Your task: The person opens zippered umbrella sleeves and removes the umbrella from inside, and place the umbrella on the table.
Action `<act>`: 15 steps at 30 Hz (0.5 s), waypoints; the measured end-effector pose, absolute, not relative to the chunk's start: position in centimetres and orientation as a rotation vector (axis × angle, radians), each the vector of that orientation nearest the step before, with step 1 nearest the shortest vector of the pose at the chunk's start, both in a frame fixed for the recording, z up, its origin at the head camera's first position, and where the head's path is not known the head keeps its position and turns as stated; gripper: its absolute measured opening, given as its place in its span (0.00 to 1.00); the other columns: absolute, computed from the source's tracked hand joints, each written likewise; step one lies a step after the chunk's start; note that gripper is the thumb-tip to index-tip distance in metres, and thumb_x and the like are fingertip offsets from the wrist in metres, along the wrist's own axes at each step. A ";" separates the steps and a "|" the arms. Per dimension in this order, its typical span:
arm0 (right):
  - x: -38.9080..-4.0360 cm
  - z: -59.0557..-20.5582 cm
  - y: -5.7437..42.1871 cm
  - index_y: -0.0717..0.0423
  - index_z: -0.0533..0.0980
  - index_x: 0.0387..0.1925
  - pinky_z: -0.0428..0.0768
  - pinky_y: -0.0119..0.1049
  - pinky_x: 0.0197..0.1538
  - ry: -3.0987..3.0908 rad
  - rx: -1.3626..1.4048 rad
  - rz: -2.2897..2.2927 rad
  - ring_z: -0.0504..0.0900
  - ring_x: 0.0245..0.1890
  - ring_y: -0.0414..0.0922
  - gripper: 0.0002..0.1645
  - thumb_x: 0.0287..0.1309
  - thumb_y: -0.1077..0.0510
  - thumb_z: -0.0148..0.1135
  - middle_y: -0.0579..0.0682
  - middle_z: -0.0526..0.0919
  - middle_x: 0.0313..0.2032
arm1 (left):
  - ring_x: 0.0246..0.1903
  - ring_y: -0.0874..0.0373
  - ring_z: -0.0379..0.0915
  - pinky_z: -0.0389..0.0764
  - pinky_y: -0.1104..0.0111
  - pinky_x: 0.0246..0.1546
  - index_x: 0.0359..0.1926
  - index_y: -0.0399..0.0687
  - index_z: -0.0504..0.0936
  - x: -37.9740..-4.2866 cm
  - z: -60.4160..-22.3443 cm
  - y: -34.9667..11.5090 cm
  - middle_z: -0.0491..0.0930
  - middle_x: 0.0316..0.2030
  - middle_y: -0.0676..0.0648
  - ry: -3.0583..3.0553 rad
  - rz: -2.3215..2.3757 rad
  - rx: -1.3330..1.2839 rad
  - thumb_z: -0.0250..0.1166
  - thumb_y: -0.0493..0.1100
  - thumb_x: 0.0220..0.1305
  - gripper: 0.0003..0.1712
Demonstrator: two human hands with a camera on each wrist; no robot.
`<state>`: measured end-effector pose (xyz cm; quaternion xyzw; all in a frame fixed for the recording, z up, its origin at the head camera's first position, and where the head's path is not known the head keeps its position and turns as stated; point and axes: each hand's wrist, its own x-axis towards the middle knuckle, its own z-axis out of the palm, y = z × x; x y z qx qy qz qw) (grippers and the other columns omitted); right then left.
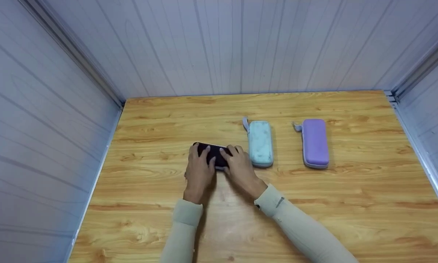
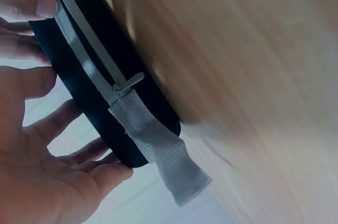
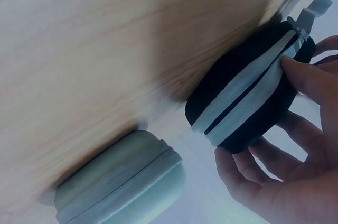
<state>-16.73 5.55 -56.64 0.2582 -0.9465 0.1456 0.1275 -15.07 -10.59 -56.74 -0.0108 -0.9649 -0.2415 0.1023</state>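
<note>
Smooth, pale blue-grey wall panels [image 1: 219,47] with darker grain lines enclose a yellow-brown, wood-grained counter [image 1: 131,223]. Across its front reach two pale beige fabric sleeves [image 1: 303,226], the right one with a dark mark at its cuff. The left hand [image 1: 200,170] and right hand [image 1: 241,170] hold opposite ends of a black, rounded-rectangular zip case [image 1: 216,150] at mid-counter, their fingers spread over its top and their thumbs at the near side, covering much of it from above. Just beside the right hand, on its outer side, lies a pale teal, mottled oblong case [image 1: 261,142]; farther right, apart, lies a smooth purple oblong case [image 1: 315,142]. A ribbed grey fabric strap [image 2: 158,142] hangs from the black case's left end, by a small grey zip pull [image 2: 132,82]. Between its grey zip bands [image 3: 248,113] runs a dark gap.
</note>
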 end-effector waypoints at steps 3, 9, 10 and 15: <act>-16.6 -56.5 5.4 0.58 0.82 0.64 0.86 0.52 0.48 -2.760 0.737 0.460 0.80 0.54 0.60 0.34 0.57 0.55 0.81 0.61 0.81 0.58 | 0.75 0.32 0.60 0.76 0.46 0.67 0.67 0.39 0.82 -15.1 -56.6 -10.3 0.65 0.74 0.29 -2.848 -0.682 -0.014 0.64 0.45 0.77 0.23; -16.3 -56.5 5.3 0.61 0.82 0.63 0.86 0.51 0.46 -2.754 0.722 0.458 0.81 0.52 0.60 0.34 0.56 0.53 0.81 0.62 0.82 0.55 | 0.75 0.30 0.59 0.79 0.39 0.60 0.68 0.40 0.81 -15.1 -56.6 -9.6 0.63 0.75 0.28 -2.845 -0.722 0.053 0.62 0.43 0.77 0.23; -16.2 -56.5 5.3 0.61 0.82 0.63 0.86 0.51 0.45 -2.754 0.720 0.454 0.81 0.52 0.60 0.35 0.57 0.52 0.81 0.62 0.82 0.55 | 0.75 0.30 0.59 0.80 0.38 0.58 0.68 0.40 0.81 -15.2 -56.6 -9.5 0.62 0.76 0.28 -2.850 -0.721 0.054 0.62 0.42 0.78 0.23; -15.9 -56.5 5.3 0.63 0.82 0.63 0.87 0.51 0.44 -2.754 0.714 0.452 0.82 0.50 0.60 0.35 0.60 0.49 0.78 0.64 0.82 0.53 | 0.77 0.31 0.56 0.82 0.38 0.55 0.70 0.39 0.79 -15.4 -56.6 -9.5 0.61 0.77 0.29 -2.876 -0.735 0.003 0.59 0.40 0.79 0.23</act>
